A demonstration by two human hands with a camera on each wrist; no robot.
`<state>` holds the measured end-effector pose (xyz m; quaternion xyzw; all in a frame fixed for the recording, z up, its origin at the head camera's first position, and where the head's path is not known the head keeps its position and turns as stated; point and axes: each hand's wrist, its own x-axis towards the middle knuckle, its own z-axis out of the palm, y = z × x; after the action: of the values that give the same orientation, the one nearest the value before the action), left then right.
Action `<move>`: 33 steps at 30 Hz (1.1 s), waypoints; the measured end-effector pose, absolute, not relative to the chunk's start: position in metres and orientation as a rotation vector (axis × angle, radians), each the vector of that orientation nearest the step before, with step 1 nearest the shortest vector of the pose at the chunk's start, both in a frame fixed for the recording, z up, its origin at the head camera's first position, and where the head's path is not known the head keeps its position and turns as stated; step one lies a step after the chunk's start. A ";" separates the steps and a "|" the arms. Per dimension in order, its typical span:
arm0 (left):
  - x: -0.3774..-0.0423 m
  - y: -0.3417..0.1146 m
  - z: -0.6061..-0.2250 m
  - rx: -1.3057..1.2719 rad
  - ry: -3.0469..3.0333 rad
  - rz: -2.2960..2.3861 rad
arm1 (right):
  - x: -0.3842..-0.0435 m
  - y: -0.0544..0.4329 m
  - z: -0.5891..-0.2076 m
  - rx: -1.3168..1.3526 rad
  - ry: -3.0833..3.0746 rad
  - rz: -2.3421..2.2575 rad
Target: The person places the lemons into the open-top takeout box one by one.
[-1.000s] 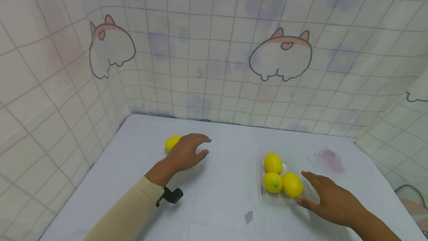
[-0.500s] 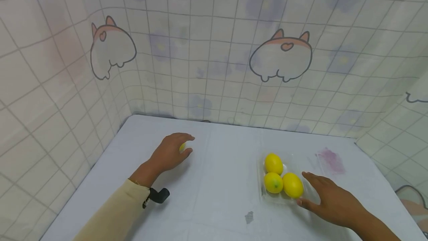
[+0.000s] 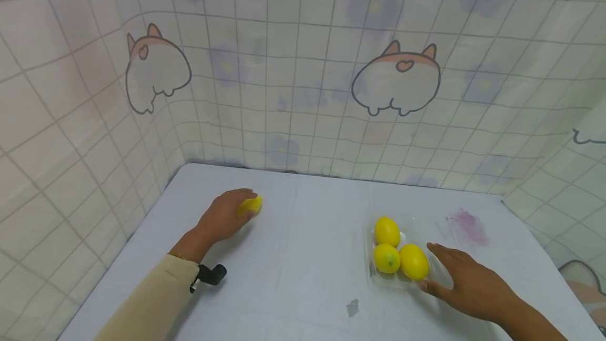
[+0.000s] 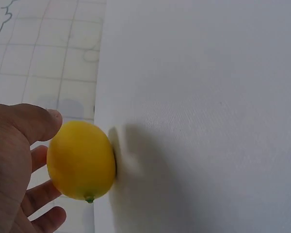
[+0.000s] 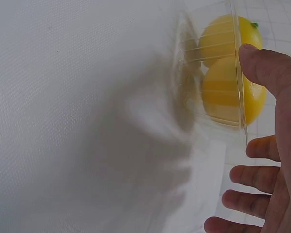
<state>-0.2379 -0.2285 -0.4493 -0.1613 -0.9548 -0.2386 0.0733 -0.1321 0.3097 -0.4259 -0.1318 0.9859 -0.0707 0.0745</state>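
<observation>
On the left side of the table, my left hand [image 3: 221,219] is round a yellow lemon [image 3: 254,204]. The left wrist view shows the thumb against the top of this lemon [image 4: 82,158] and the fingers partly behind it; the lemon's green tip faces the camera. To the right stands a clear plastic box [image 3: 411,228] with three lemons in it, among them a front right lemon [image 3: 414,262]. My right hand [image 3: 473,284] is beside the box, its fingers spread and relaxed. In the right wrist view its thumb [image 5: 264,65] touches or nearly touches the box rim.
The table [image 3: 303,257] has a white cover with a pink stain [image 3: 467,227] at right and a small grey patch [image 3: 352,307] near the front. A curtain [image 3: 303,67] with a grid pattern hangs at the back and both sides.
My left hand has moved left, from beyond the lone lemon back onto it, and its fingers have closed round it. The right hand and the box have stayed in place.
</observation>
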 end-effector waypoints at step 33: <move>-0.244 -0.247 -0.455 -0.410 -2.967 -0.718 | -0.129 0.309 -0.426 -0.404 2.980 -0.227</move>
<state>-0.2439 -0.2468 -0.4553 -0.1330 -0.9628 -0.2331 0.0310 -0.1288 0.3086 -0.4262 -0.1337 0.9862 -0.0751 0.0628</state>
